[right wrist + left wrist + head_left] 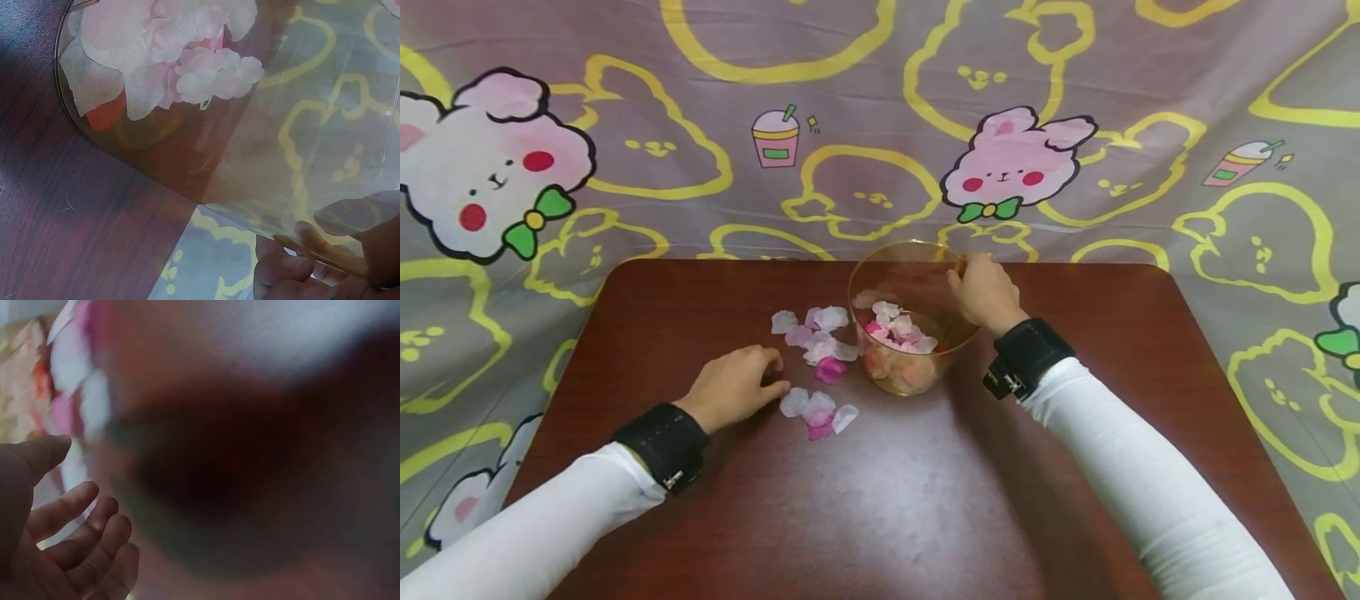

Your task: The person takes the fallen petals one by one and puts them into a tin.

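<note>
A see-through amber bowl (917,275) stands on the table, with white, pink and red petals (901,332) inside it. My right hand (988,293) pinches its rim at the right side. In the right wrist view the thumb (344,215) shows through the clear wall and the other fingers lie on the opposite side of the rim. Loose white, lilac and magenta petals (818,408) are spread on the table to the left of the bowl. My left hand (733,387) is low beside them, fingers loosely bent, thumb apart, nothing held.
The reddish-brown table (910,500) has rounded far corners. Right behind its back edge hangs a cloth (865,108) printed with cartoon rabbits and yellow outlines. Black straps (662,446) circle both wrists.
</note>
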A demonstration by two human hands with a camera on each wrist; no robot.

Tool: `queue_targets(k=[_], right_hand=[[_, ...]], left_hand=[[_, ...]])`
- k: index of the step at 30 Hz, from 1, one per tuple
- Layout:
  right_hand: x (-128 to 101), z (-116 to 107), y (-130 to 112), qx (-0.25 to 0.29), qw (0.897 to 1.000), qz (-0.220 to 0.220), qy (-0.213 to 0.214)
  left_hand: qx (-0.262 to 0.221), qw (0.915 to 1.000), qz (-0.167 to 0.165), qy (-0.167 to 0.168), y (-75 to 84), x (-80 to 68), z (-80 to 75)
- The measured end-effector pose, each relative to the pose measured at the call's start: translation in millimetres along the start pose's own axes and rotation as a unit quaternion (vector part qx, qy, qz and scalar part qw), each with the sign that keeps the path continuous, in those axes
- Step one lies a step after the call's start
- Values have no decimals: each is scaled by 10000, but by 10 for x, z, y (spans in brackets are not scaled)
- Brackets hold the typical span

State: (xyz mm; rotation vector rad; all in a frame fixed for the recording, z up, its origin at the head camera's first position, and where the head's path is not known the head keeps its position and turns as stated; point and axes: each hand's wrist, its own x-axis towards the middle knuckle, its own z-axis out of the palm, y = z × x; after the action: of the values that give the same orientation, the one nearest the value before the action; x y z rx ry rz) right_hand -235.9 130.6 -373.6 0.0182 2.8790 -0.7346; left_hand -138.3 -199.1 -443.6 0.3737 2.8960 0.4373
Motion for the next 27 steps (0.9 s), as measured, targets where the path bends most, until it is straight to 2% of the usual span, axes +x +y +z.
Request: queue_targets(k=[3,7,15,20,23,27], right_hand=[[4,-2,-4,-14,10000,28,0],[11,1,1,13,10000,38,-1],[9,9,8,92,10000,-23,-9],[8,13,7,34,10000,-6,-10],[13,15,1,-24,10000,3,19],[20,8,-7,-52,10000,27,34]], left_hand=[[19,10000,64,-28,-2,-50,136],[43,9998,187,115,34,-82,247],[-112,9992,278,261,49,-101,300],[-143,9995,126,252,22,-74,145],[-135,9993,41,353,38,-43,-47],[-41,9983,157,560,139,26,-379]])
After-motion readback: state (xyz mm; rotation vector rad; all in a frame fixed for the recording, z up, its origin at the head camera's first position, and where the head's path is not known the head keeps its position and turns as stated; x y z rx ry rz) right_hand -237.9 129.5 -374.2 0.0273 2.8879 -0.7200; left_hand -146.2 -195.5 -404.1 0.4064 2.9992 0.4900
